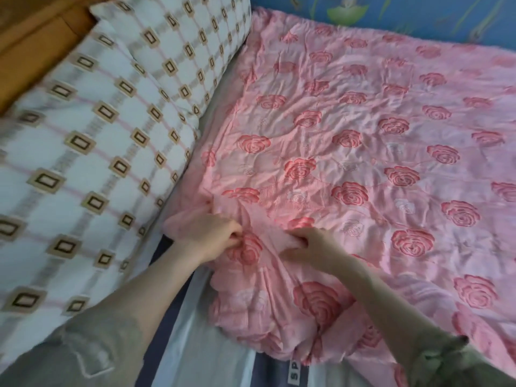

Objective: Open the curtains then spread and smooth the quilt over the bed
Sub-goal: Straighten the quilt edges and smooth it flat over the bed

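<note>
Tugging the bunched near-left corner too sharply looks like the main risk. The pink fabric quilt printed with red roses (363, 141) already lies mostly flat across the bed to the right and the far side. A hard pull toward the near edge could drag that spread part askew or crease it afresh.

Pulling left instead could ride the corner up against the near white pillow patterned with brown-framed squares (83, 169), which lies just beside the quilt's left edge. A second pillow of the same print (173, 40) sits farther back.

The two grips are close together, so the fold between them may only tighten into a ridge unless the hands part as they draw. A loose pinch could also slip and let the corner fall back in a heap over the blue-and-white sheet (195, 344) showing at the near side.

The left hand (212, 236) has its fingers curled tight, pinching a gather of quilt fabric by the corner. The right hand (312, 244), just to its right, likewise curls its fingers round a ridge of the same cloth. Neither hand is spread flat on the quilt. No curtains are in view.
</note>
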